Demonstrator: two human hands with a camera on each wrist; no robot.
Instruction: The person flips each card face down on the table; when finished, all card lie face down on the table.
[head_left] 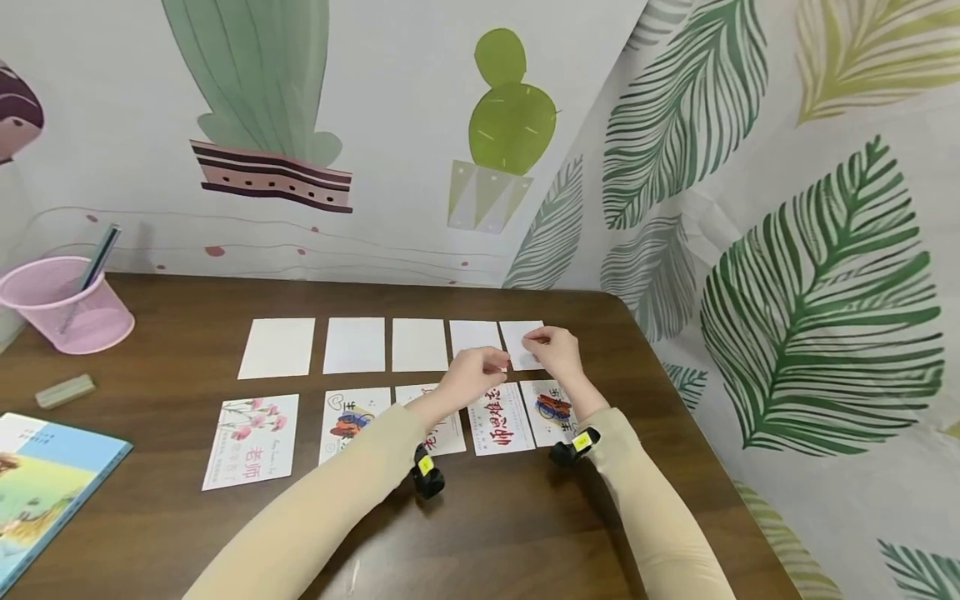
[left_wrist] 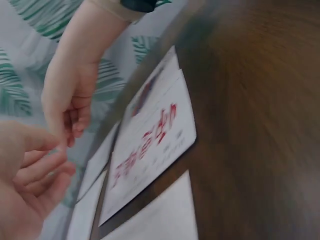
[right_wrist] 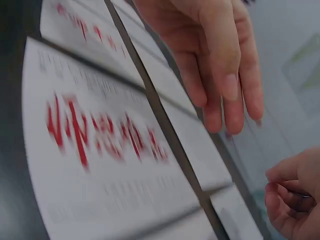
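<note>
- The right hand (head_left: 557,350) hovers over the blank white card (head_left: 522,343) at the right end of the far row, near the table's (head_left: 525,517) right edge. Its fingers are curled in, thumb and fingertips close together at the card's near edge; whether they actually pinch the card cannot be told.
- In the right wrist view the same hand (right_wrist: 292,200) shows only as loosely curled fingers with nothing plainly between them.
- The left hand (head_left: 471,372) hangs just beside the right one, above the gap between the two rows. In the right wrist view its fingers (right_wrist: 222,75) are straight and relaxed, close together, holding nothing.
- That blank card lies flat, long axis running from the near edge of the table toward the far edge, in line with four more blank cards (head_left: 352,344) to its left.
- The near row holds printed cards: a red-lettered card (head_left: 501,419) directly under the hands, long axis also near-to-far, and a pink flower card (head_left: 251,440) at the left end.
- A pink mesh cup (head_left: 66,304) with a pen stands at the far left corner, an eraser (head_left: 65,391) just before it, a book (head_left: 45,483) at the near left edge.
</note>
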